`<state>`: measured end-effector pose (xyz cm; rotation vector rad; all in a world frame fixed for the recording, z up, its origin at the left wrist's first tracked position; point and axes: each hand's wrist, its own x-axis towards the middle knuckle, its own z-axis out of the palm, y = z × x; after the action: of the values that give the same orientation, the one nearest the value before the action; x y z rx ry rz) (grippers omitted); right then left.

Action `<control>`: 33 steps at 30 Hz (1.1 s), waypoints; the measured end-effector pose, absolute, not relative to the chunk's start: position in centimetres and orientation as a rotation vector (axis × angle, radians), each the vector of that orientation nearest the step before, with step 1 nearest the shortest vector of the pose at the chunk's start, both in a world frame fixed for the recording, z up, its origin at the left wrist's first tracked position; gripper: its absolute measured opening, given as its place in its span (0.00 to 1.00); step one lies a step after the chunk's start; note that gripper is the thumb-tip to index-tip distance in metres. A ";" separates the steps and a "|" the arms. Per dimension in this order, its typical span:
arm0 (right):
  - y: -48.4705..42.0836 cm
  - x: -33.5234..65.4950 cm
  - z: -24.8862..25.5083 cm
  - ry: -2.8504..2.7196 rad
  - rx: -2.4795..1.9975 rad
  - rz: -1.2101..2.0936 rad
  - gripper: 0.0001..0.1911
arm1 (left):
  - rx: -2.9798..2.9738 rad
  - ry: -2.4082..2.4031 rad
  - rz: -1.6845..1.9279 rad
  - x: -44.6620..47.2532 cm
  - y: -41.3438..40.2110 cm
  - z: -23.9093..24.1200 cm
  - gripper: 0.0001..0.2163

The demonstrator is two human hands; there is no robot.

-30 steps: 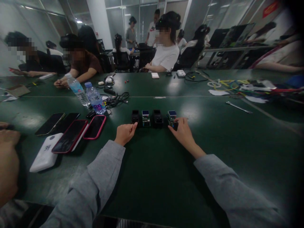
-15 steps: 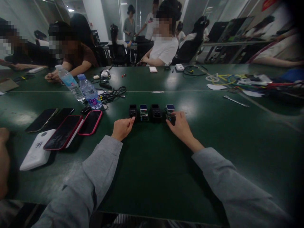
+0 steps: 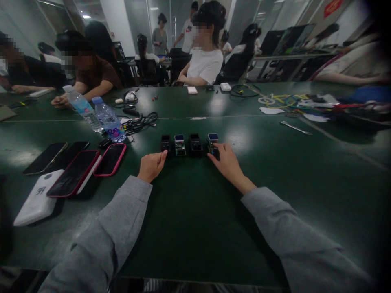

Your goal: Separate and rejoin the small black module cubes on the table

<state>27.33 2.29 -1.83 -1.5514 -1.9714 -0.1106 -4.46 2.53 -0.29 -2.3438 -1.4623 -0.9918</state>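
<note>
Four small devices stand in a row on the green table (image 3: 189, 211), black cases alternating with bare boards. My left hand (image 3: 152, 166) is curled closed, its thumb tip at the lower edge of the leftmost black device (image 3: 165, 142); nothing shows in its fingers. Beside that device is a green circuit board with a small screen (image 3: 179, 145), then a second black device (image 3: 194, 144). At the right end, my right hand (image 3: 227, 162) has its thumb and fingers around another circuit board with a screen (image 3: 213, 138), whose lower right part the fingers cover.
To the left lie several phones, one in a pink case (image 3: 110, 160), and a white power bank (image 3: 39, 199). Two water bottles (image 3: 110, 120) stand behind them near black cables (image 3: 143, 122). A wrench (image 3: 296, 128) and tangled wires (image 3: 317, 103) lie right. People sit across the table.
The whole view has shifted slightly, so things appear a little further left. Both hands keep their places at the devices. The person's arm at the far left edge has gone from view.
</note>
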 end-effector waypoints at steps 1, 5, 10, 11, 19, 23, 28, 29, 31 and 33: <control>2.2 27.3 -1.8 -1.971 -1.555 -0.112 0.22 | -2.353 -1.464 -0.984 -4.5 2.5 -0.3 0.25; 2.1 27.2 -1.6 -1.966 -1.560 -0.111 0.21 | -2.384 -1.487 -0.960 -4.4 2.4 -0.2 0.25; 2.0 27.2 -1.5 -1.957 -1.548 -0.098 0.21 | -2.370 -1.501 -0.941 -4.4 2.4 -0.2 0.25; 2.1 27.1 -1.5 -1.949 -1.548 -0.093 0.22 | -2.378 -1.495 -0.945 -4.4 2.5 -0.2 0.25; 2.2 27.1 -1.8 -1.874 -1.530 -0.088 0.25 | -2.390 -1.591 -0.843 -4.3 2.2 0.0 0.27; 2.3 27.2 -1.8 -1.859 -1.539 -0.097 0.25 | -2.398 -1.642 -0.783 -4.2 2.1 0.1 0.28; 2.2 27.2 -1.6 -1.856 -1.547 -0.080 0.25 | -2.406 -1.627 -0.790 -4.3 2.2 0.0 0.28; 2.1 27.2 -1.6 -1.854 -1.547 -0.074 0.25 | -2.408 -1.623 -0.795 -4.3 2.3 -0.1 0.28; 2.1 27.2 -1.5 -1.854 -1.546 -0.074 0.25 | -2.421 -1.617 -0.799 -4.3 2.3 -0.1 0.29; 2.1 27.2 -1.5 -1.860 -1.539 -0.093 0.24 | -2.431 -1.620 -0.792 -4.3 2.2 -0.1 0.29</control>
<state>27.16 2.08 -1.52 -1.5393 -1.8597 -0.0926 -4.34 2.25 -0.06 -2.4314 -1.6200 -0.7924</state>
